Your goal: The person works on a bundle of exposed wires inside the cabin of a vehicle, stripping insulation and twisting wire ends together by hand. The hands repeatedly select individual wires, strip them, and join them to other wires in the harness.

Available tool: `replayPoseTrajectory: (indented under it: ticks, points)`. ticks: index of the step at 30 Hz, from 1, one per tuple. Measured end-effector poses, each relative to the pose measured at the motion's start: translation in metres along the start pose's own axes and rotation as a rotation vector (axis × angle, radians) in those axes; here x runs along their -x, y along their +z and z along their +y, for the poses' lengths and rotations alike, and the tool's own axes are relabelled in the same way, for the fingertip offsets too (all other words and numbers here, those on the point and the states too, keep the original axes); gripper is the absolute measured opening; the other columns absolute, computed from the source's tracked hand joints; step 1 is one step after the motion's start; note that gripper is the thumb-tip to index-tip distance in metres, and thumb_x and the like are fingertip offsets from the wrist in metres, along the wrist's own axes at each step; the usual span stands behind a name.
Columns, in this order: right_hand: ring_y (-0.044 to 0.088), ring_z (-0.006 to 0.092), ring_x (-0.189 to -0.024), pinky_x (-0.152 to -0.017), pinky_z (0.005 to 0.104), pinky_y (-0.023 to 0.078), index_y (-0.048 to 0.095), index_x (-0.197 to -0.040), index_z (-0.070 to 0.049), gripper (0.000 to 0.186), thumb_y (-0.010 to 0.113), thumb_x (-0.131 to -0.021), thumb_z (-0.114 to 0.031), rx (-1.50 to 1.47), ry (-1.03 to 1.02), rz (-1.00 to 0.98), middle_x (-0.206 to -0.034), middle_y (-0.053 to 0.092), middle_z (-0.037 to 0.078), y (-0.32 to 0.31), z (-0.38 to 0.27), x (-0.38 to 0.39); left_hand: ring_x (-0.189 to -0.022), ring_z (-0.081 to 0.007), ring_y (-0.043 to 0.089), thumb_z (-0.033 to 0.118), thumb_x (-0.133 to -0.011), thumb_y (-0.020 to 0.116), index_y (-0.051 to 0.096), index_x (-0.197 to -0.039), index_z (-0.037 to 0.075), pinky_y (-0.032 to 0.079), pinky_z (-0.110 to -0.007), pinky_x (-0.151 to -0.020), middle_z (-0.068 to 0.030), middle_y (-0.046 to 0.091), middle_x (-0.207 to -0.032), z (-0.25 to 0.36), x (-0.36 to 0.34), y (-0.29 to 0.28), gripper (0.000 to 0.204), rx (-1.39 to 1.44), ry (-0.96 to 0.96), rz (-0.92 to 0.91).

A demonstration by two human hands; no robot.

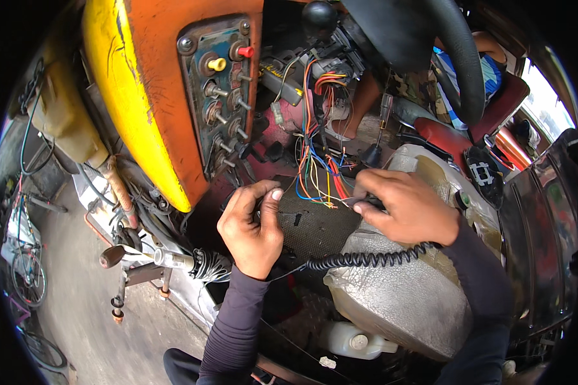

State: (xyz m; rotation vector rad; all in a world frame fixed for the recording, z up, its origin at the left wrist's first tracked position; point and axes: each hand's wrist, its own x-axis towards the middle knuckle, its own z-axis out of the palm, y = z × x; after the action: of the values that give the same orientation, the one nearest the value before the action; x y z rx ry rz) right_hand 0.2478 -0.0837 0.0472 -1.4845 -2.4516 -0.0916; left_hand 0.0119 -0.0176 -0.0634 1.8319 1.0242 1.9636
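Observation:
A bundle of many-coloured wires point(315, 160) hangs below the steering column, its stripped loose ends point(331, 205) fanned out between my hands. My left hand point(253, 221) is closed in a pinch to the left of these ends; what it holds, if anything, is too small to make out. On the other side, my right hand point(404, 205) grips a dark, thin-tipped tool point(376, 204), mostly hidden by the fingers, its tip close to the wire ends. A black coiled cord point(372, 258) stretches below both hands, reaching my right wrist; its thin end runs towards my left forearm.
An orange and yellow panel point(157, 83) with toggle switches point(217, 92) stands on the left. The steering wheel point(472, 64) is at upper right. A cracked grey seat point(404, 292) lies beneath my right arm, a plastic jug point(356, 340) below. Another person point(491, 54) sits at far right.

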Motion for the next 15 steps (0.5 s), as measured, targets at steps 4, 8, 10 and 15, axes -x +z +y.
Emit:
replayPoseTrajectory:
  ticks: [4,8,10,15]
  points:
    - [0.070,0.0428,-0.098,-0.080,0.0529,0.055,0.066,-0.105,-0.002,0.022,0.072,-0.096,-0.022,-0.079,-0.079,0.031,-0.106,0.071,0.015,0.016,0.019,-0.007,-0.074,-0.0167,0.067,-0.001,-0.095,0.078,0.077,-0.101,-0.001,0.053,-0.029,-0.071,-0.0086,0.073,-0.085,0.001,-0.001,0.000,0.006,-0.005,0.028,-0.001]
    - [0.070,0.0425,-0.098,-0.081,0.0508,0.054,0.071,-0.106,-0.002,0.023,0.075,-0.094,-0.022,-0.083,-0.075,0.010,-0.105,0.071,0.015,0.014,0.016,-0.011,-0.078,-0.0255,0.073,0.000,-0.093,0.078,0.077,-0.101,0.000,0.056,-0.033,-0.075,-0.0127,0.076,-0.090,-0.001,0.000,-0.001,0.007,-0.012,0.011,-0.006]
    - [0.071,0.0406,-0.098,-0.081,0.0505,0.055,0.072,-0.106,-0.004,0.022,0.075,-0.094,-0.022,-0.071,-0.075,-0.001,-0.105,0.072,0.014,0.013,0.015,-0.013,-0.078,-0.0256,0.073,0.001,-0.094,0.078,0.077,-0.101,0.001,0.056,-0.033,-0.075,-0.0127,0.076,-0.090,-0.001,0.000,-0.002,0.007,-0.007,0.013,-0.002]
    - [0.073,0.0381,-0.096,-0.081,0.0501,0.056,0.074,-0.105,-0.005,0.021,0.073,-0.094,-0.023,-0.062,-0.106,0.013,-0.103,0.073,0.012,0.016,0.016,-0.014,-0.079,-0.0259,0.074,0.001,-0.094,0.078,0.078,-0.101,0.000,0.057,-0.033,-0.075,-0.0127,0.077,-0.092,0.000,-0.001,-0.002,0.008,-0.013,0.020,-0.005]
